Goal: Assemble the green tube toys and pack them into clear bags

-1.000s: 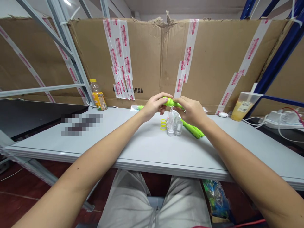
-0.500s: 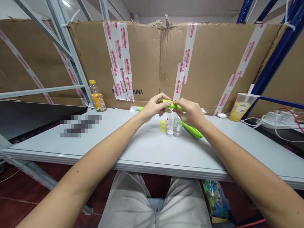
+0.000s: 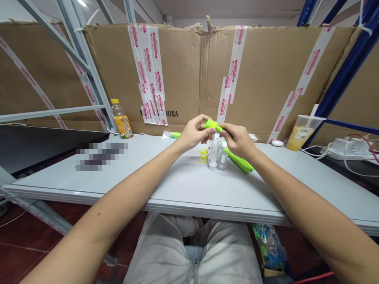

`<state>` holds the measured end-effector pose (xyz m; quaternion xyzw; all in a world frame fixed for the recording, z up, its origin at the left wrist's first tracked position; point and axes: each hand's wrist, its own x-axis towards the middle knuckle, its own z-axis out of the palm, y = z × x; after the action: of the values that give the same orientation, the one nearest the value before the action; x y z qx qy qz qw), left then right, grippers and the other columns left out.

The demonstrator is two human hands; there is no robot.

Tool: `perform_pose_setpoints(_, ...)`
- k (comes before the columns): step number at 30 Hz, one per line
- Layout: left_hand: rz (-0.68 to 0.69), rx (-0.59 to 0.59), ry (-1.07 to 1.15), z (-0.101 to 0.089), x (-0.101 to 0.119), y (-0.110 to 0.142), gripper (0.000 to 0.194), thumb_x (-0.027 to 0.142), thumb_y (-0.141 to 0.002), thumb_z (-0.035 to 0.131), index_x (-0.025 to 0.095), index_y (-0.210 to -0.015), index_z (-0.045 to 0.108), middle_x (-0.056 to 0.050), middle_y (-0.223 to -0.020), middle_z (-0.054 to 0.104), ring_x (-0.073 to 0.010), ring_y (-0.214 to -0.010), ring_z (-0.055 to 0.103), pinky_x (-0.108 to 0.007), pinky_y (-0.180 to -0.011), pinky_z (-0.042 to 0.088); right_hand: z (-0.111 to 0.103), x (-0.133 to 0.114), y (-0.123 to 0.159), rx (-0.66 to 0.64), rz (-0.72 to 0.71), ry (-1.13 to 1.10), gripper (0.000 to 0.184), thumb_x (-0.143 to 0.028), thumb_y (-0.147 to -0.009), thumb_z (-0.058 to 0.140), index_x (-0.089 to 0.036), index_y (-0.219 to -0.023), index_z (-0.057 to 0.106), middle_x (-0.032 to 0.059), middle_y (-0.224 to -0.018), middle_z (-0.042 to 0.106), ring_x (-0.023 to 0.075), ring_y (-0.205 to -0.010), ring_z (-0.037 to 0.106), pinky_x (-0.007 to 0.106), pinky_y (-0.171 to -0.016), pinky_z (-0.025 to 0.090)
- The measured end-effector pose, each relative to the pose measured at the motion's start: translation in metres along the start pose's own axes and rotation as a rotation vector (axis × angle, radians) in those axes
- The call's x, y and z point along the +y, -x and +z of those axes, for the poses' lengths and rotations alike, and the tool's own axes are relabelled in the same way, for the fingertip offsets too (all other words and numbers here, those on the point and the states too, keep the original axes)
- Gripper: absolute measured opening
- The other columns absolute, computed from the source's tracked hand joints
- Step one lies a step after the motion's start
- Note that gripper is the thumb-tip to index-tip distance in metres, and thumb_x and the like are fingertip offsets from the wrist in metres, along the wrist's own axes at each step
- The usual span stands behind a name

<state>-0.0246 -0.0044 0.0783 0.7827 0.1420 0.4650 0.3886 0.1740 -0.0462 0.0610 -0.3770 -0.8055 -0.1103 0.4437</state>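
Observation:
Above the middle of the table, both my hands hold a lime-green plastic part (image 3: 210,124) with a wide round end and a narrower stem. My left hand (image 3: 193,133) has its fingers closed around the wide end, where a yellow band shows. My right hand (image 3: 239,139) pinches the narrow end between thumb and fingers. Just below stand clear plastic pieces (image 3: 212,162) with white bases and small clear bottles (image 3: 222,161), in rows partly hidden by my hands. Several yellow rings (image 3: 203,156) sit to their left. Green handle-like pieces (image 3: 239,162) lie at their right.
A juice bottle (image 3: 122,121) stands at the back left, a plastic cup with yellow drink (image 3: 300,133) at the back right. A small white case (image 3: 277,143) and a power strip (image 3: 345,149) lie nearby. Taped cardboard (image 3: 183,79) walls off the table's (image 3: 189,185) rear.
The green part has turned in my hands, so its wide round end and yellow band show more. My right fingers have shifted along the stem. My legs have moved slightly under the table.

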Motion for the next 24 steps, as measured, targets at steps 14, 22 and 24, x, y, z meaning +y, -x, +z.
perform_pose_setpoints(14,0.028,-0.004,-0.443,-0.003,-0.006,0.006,0.015,0.028,-0.084,0.063,0.016,-0.091,0.063,0.001,-0.069,0.062,-0.0094,-0.058,0.054,-0.022,-0.055,0.041,-0.001,0.010,0.002,0.057,0.193,-0.199,0.043,-0.060,-0.097,0.043,-0.020,-0.104,0.059,-0.0018,-0.066,0.053,0.0165,-0.059,0.050,0.029,-0.059,0.038)
perform_pose_setpoints(22,-0.020,-0.273,-0.679,-0.015,-0.001,0.010,0.011,0.026,-0.078,0.061,0.017,-0.074,0.066,0.001,-0.063,0.060,-0.0104,-0.058,0.050,-0.024,-0.058,0.037,-0.002,0.034,0.003,0.105,0.224,-0.123,0.040,-0.040,-0.095,0.047,-0.023,-0.132,0.047,0.0000,-0.075,0.061,0.0180,-0.061,0.055,0.031,-0.063,0.044)
perform_pose_setpoints(24,-0.050,-0.341,-0.655,-0.011,0.001,0.011,0.013,0.029,-0.076,0.064,0.017,-0.079,0.068,0.001,-0.065,0.061,-0.0107,-0.058,0.051,-0.024,-0.058,0.038,-0.002,0.034,0.004,0.104,0.205,-0.053,0.042,-0.033,-0.092,0.048,-0.023,-0.133,0.046,0.0036,-0.085,0.066,0.0201,-0.068,0.059,0.034,-0.068,0.045)
